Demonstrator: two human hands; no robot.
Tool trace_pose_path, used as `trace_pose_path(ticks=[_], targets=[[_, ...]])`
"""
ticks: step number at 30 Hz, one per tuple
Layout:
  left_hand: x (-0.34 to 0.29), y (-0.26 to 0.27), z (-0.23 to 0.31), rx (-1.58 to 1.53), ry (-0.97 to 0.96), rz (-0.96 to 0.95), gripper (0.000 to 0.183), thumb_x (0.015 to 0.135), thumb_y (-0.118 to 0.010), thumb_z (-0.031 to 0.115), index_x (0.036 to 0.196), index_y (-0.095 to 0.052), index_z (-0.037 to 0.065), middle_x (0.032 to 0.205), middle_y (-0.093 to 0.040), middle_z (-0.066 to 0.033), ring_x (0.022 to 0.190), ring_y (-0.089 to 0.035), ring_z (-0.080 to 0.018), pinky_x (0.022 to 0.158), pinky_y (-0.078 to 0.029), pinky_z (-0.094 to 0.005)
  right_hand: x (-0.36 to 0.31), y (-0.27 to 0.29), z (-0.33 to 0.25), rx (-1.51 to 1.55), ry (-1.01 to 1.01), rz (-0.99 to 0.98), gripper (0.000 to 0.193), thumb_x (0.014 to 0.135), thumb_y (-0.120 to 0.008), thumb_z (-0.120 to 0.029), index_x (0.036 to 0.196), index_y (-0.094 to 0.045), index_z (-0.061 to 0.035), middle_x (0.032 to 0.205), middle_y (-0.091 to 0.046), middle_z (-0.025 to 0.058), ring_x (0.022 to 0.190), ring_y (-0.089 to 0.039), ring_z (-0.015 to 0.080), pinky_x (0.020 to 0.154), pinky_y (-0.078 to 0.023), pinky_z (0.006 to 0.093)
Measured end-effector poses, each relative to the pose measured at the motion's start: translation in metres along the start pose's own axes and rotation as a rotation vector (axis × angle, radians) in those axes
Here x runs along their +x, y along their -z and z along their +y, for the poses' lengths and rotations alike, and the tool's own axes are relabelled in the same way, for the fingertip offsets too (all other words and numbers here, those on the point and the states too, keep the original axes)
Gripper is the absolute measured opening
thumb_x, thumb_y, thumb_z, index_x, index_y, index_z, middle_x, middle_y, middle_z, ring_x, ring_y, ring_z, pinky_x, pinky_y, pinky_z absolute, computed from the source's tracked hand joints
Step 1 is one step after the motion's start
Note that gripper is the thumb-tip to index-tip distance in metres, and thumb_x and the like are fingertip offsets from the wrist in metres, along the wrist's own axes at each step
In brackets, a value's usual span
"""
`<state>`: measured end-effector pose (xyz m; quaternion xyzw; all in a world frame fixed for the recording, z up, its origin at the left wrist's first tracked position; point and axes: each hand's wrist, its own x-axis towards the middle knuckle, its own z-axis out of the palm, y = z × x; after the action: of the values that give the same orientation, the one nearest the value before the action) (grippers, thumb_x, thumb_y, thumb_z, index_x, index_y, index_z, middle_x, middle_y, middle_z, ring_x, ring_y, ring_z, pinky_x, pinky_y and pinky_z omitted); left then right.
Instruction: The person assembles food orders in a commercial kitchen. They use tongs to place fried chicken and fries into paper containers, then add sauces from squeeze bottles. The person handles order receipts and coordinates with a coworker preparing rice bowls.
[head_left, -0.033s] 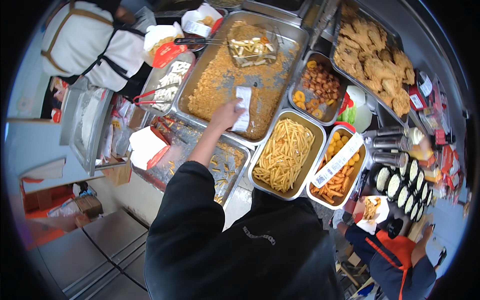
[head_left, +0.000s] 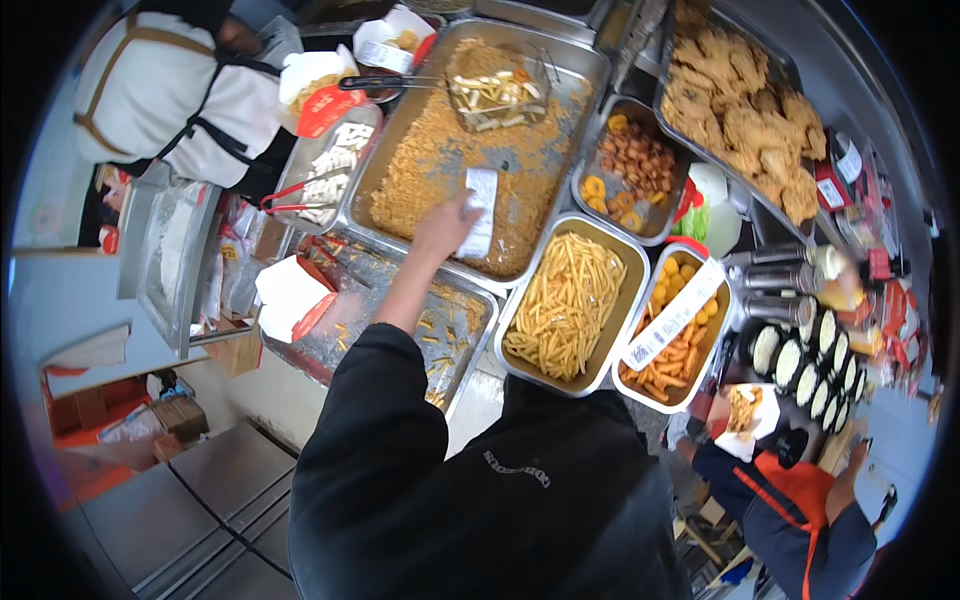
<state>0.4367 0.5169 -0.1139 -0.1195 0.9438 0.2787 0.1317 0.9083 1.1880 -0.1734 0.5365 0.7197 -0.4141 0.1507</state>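
My left hand (head_left: 445, 230) reaches from the lower left over a large metal tray (head_left: 590, 62) of golden crumbs. Its fingers are closed on the edge of a white paper slip (head_left: 481, 212), a printed receipt, which hangs or lies over the crumbs. In the same tray, farther back, is a wire fry basket (head_left: 497, 85) with pale and yellow pieces in it and a black handle pointing left. Nearest to the hand on the right is a pan of French fries (head_left: 568, 300). My right hand does not show.
Right of the fries, a long paper slip (head_left: 677, 315) lies across a pan of wedges (head_left: 668, 375). Red tongs (head_left: 305, 190) rest on a pan at left. A white box (head_left: 292, 297) stands on a crumb-strewn tray. Co-workers stand upper left and lower right; fried chicken (head_left: 745, 105) fills a back-right tray.
The whole view has shifted very slightly. My left hand keeps hold of the receipt, which now sits a little more to the left and shows straighter.
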Motion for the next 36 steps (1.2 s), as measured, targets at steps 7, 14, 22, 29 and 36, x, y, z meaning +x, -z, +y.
trace_pose_path(ticks=[7,14,22,29,36], targets=[[-0.020,0.031,0.002,0.164,0.037,0.274,0.042,0.091,-0.062,0.039,0.122,-0.065,0.011,0.086,-0.071,-0.0168,0.083,-0.070,-0.0327,0.078,-0.053,-0.0415,-0.028,-0.001,0.020,-0.004,-0.041,-0.012,0.049,0.103,-0.041,-0.042,0.108,-0.062,0.0024,0.088,-0.068,0.0132,0.069,-0.064,0.0209,0.062,-0.050,0.0336],[-0.066,0.003,0.036,-0.547,0.103,0.366,0.026,0.092,-0.066,0.023,0.107,-0.068,0.002,0.072,-0.067,-0.0081,0.067,-0.063,-0.0149,0.066,-0.048,-0.0277,-0.027,0.000,0.043,0.038,-0.020,-0.044,0.048,0.103,-0.042,-0.041,0.113,-0.061,0.0015,0.092,-0.068,0.0129,0.071,-0.064,0.0208,0.062,-0.050,0.0334],[-0.147,-0.062,0.104,-1.019,0.028,0.164,0.016,0.096,-0.058,0.011,0.109,-0.065,0.003,0.071,-0.053,0.0033,0.060,-0.043,-0.0016,0.053,-0.030,-0.0184,0.012,0.026,-0.007,-0.150,0.228,0.294,0.026,0.097,-0.043,-0.014,0.103,-0.064,0.0002,0.077,-0.065,0.0172,0.064,-0.065,0.0305,0.060,-0.050,0.0433],[-0.213,-0.146,0.216,-0.928,-0.408,-0.216,0.052,0.071,-0.044,-0.020,0.114,-0.054,0.006,0.083,-0.048,0.0010,0.090,-0.058,-0.0123,0.078,-0.043,-0.0252,-0.015,0.029,-0.109,-0.294,0.430,0.031,0.057,0.084,-0.057,-0.001,0.140,-0.048,-0.0027,0.130,-0.060,0.0196,0.120,-0.057,0.0355,0.101,-0.044,0.0376],[-0.308,-0.276,0.382,-1.041,-0.509,-0.631,0.042,0.081,-0.067,-0.007,0.118,-0.054,0.007,0.112,-0.049,-0.0085,0.094,-0.059,-0.0161,0.083,-0.050,-0.0289,-0.031,0.041,-0.192,0.612,0.553,-0.563,0.044,0.095,-0.058,-0.002,0.138,-0.049,0.0005,0.129,-0.061,0.0099,0.115,-0.058,0.0190,0.100,-0.044,0.0313]])
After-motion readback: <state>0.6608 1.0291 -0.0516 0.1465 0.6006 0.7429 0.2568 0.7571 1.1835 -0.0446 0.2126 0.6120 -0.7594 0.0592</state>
